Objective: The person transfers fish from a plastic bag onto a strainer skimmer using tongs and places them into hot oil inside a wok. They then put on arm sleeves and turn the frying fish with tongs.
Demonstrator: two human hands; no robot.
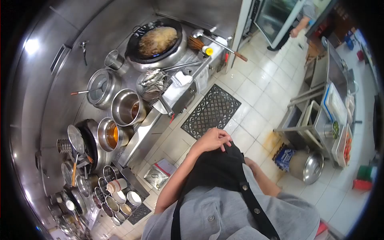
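Observation:
My left hand rests over the front of my black apron, with loosely bent fingers slightly apart and nothing visible in them. My right hand is mostly hidden behind the apron at my other side, so its fingers do not show. Ahead on the range, a black wok contains bubbling, foamy oil with food frying in it. A strainer heaped with whole small fish sits closer, its handle pointing toward me. Neither hand touches these.
Steel pots, one holding amber liquid, line the range at left. Several seasoning tins stand lower left. A ladle juts past the range edge. A black mat lies on the tiles. Another person's hand shows near a glass-door fridge.

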